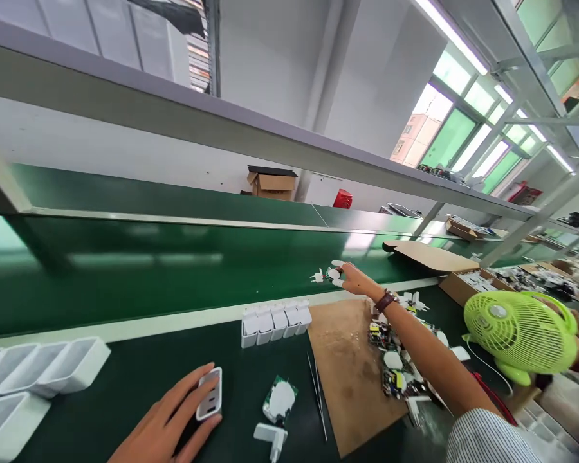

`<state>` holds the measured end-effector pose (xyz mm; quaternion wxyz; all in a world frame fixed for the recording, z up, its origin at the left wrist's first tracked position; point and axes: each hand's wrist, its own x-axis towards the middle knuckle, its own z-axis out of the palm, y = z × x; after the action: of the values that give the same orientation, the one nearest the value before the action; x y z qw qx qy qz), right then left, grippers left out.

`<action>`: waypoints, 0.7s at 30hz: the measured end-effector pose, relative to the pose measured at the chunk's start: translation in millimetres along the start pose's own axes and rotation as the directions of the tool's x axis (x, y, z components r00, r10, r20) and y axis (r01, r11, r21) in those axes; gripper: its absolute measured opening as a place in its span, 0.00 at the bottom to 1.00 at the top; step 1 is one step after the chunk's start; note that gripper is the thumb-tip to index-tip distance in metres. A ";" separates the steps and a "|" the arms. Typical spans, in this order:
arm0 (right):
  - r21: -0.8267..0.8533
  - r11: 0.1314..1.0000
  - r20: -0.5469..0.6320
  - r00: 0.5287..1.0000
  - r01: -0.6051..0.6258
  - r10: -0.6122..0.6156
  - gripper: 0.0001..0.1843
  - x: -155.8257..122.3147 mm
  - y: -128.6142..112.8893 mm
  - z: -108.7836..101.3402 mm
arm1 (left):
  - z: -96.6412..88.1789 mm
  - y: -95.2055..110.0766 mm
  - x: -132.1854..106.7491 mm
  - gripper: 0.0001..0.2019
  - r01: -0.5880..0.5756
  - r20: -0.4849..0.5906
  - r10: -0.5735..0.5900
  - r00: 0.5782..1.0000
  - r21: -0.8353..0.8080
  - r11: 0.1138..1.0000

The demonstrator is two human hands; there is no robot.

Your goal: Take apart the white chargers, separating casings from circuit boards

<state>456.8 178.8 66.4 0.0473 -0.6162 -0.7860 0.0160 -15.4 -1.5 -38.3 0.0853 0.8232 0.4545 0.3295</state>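
Note:
My left hand lies low on the dark green bench, its fingers curled round a white charger housing with ports in its face. My right arm, in a striped sleeve with a watch, reaches far out onto the green conveyor belt. My right hand has its fingers stretched out, white cots on the tips, just right of a small white plug part lying on the belt. The fingertips and the part look slightly apart.
A row of white housings stands at the belt's edge. A brown board carries circuit boards and white parts. Tweezers lie beside it. White trays sit left; a green fan, cardboard box and another person's arm right.

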 end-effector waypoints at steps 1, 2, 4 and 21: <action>0.009 1.000 0.023 1.000 0.004 -0.004 0.18 -23.4 5.4 -6.3 | 1.9 -3.5 -1.8 0.23 0.004 0.009 -0.004 1.000 -0.006 1.000; 0.015 1.000 0.045 0.999 0.005 -0.005 0.17 -46.8 9.6 -12.0 | 4.0 -6.5 -3.3 0.22 0.006 0.019 -0.006 1.000 -0.011 1.000; 0.018 1.000 0.089 0.996 0.002 -0.004 0.13 -89.8 13.7 -21.0 | 8.4 -9.4 -5.2 0.21 -0.002 0.035 0.003 0.999 -0.017 1.000; 0.171 0.885 0.265 0.845 0.433 -0.465 0.08 -148.3 -191.7 16.6 | -14.1 41.7 14.4 0.22 0.063 0.080 -0.060 0.995 -0.036 0.997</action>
<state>304.7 -10.5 57.8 -0.0373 -0.4021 -0.9043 0.1382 10.1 -16.0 -2.5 0.1288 0.8194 0.4694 0.3026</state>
